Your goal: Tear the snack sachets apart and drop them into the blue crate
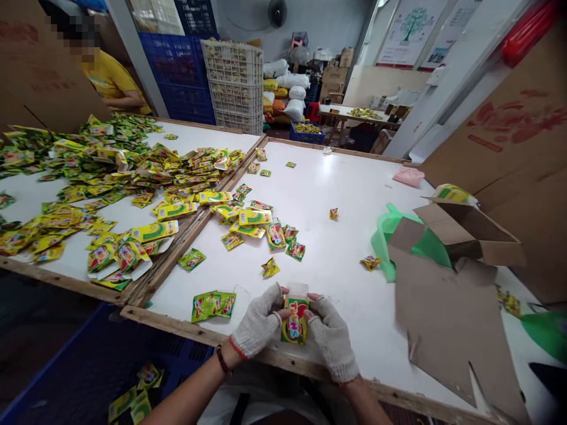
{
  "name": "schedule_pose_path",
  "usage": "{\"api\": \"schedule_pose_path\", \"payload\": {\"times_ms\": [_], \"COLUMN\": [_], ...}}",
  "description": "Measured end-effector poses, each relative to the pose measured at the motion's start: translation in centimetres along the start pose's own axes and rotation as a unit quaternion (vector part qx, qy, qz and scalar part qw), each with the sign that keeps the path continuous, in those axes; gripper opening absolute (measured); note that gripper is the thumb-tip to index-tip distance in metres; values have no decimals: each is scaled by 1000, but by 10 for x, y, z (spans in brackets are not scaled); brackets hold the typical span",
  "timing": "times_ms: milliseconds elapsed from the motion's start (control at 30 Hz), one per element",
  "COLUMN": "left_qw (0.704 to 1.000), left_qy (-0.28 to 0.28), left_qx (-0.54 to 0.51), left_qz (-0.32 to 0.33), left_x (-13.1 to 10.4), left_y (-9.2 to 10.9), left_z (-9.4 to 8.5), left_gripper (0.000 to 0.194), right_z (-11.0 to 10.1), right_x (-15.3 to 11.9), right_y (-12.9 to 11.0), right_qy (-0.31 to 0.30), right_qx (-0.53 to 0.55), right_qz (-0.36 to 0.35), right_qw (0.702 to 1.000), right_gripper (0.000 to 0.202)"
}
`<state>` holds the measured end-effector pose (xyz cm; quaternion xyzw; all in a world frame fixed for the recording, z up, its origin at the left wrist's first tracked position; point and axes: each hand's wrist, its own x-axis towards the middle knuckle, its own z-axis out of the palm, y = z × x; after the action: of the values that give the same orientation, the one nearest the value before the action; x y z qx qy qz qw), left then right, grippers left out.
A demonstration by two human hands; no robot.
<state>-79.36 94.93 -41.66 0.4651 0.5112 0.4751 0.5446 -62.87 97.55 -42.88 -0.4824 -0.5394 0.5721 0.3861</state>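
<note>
Head view: left hand [259, 321] and right hand [332, 337] pinch one box [294, 326]; one yellow sachet [270, 268] lies near, at eleven o'clock.

Left hand [259, 324] and right hand [334, 339], in fingerless gloves [342, 359], face each other; fingertips [284, 314] pinch inward; forearms [192, 386] reach forward.

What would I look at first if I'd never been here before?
Probably the big heap of green and yellow packets on the left. Then the small bright box near the front of the table, between the gloved left grip and right grip. On the right, a bright green plastic thing pokes out from under brown cardboard.
</note>
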Motion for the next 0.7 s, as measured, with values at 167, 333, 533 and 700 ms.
{"api": "schedule_pose_path", "payload": {"times_ms": [167,333,533,700], "left_qw": [993,998,987,979], "left_qy": [-66,-48,-80,-119], "left_qx": [92,12,140,167], "left_qz": [27,-29,12,1], "left_x": [3,11,14,24], "left_y": [10,5,18,30], "left_z": [-7,-3,-9,-14], "left_gripper": [11,33,22,20], "right_z": [-9,-9,-10,-13], "right_x": [1,9,4,8], "right_y": [-6,-18,-24,-32], "right_qy": [-22,2,-34,-35], "right_qx": [-120,-71,-162,-198], "right_qz": [-27,-24,-57,-41], "right_qw": [992,997,985,979], "right_gripper": [18,27,23,21]}}
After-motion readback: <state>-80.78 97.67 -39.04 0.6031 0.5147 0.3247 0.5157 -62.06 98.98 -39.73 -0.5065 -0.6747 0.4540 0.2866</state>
